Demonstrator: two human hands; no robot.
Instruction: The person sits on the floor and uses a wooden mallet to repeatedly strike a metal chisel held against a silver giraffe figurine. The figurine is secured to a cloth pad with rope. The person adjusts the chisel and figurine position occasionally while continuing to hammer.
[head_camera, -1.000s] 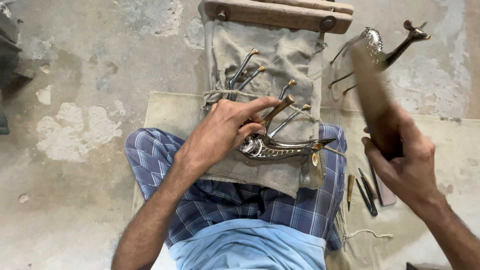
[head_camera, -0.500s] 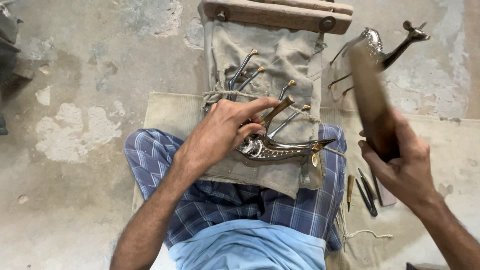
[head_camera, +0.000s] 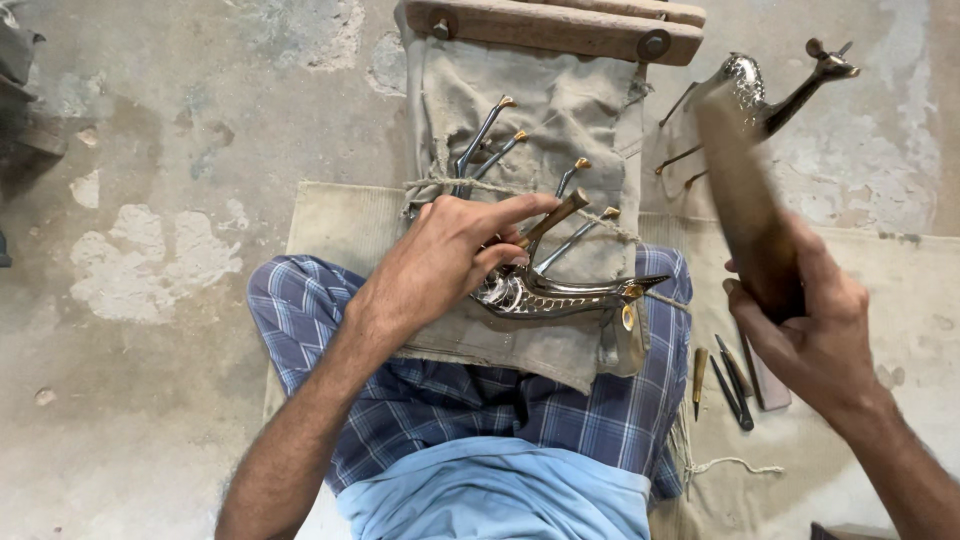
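Note:
A shiny metal animal figure (head_camera: 560, 292) lies on its side on a canvas-covered board (head_camera: 560, 110) over my lap, tied down by a cord, its legs pointing up. My left hand (head_camera: 450, 255) rests on the figure and pinches a wooden-handled chisel (head_camera: 552, 218) set at an angle against it. My right hand (head_camera: 815, 325) is raised at the right, gripping a dark wooden mallet (head_camera: 745, 205) held upright and blurred.
A second metal animal figure (head_camera: 770, 90) lies on the concrete floor at the upper right. Several small chisels (head_camera: 728, 375) lie on the mat by my right leg. A wooden bar (head_camera: 550, 25) caps the board. Cracked floor spreads to the left.
My right hand with the mallet has shifted slightly, staying raised. My left hand and the chisel have stayed on the figure.

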